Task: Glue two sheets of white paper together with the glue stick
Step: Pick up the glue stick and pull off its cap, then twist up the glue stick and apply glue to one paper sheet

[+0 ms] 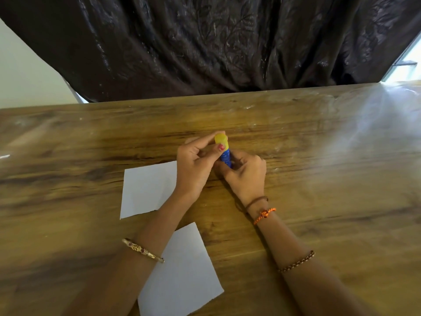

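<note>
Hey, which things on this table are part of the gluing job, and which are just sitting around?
Part of the job:
glue stick, held by left hand at its yellow cap and right hand at its blue body
far paper sheet
near paper sheet

Just there:
dark curtain
wooden table

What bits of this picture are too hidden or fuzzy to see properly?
All in the head view:
- Blue glue stick with yellow cap: its lower end sits inside the right hand; its label is too small to read.
- Far white paper sheet: its right corner is under the left hand and wrist.
- Near white paper sheet: the left forearm covers its left part, and the bottom edge cuts it off.
</note>
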